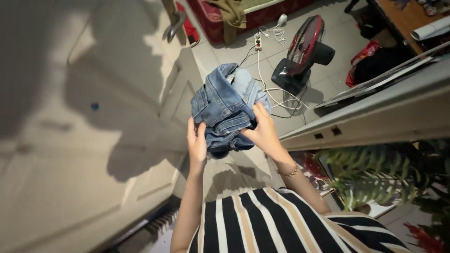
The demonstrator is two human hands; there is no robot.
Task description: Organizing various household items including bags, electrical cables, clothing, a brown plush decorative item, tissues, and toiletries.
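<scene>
Both sets of fingers are clamped on the bundled denim jeans (228, 107), left hand (196, 143) underneath and right hand (263, 131) pinching the folded edge. The bundle's held up in the air, just this side of the floor fan (305, 49). Best to keep both grips snug so the folds don't slip loose.

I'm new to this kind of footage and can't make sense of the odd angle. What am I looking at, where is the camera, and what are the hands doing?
There is no machine here. The single picture comes from a camera worn on a person's head, looking down past a striped top. Both bare hands grip a bundled pair of blue jeans: the left hand underneath, the right hand with its fingers pressed into the folds. Below on the tiled floor stand a red and black fan and a power strip with white cables. A pale door fills the left.
</scene>
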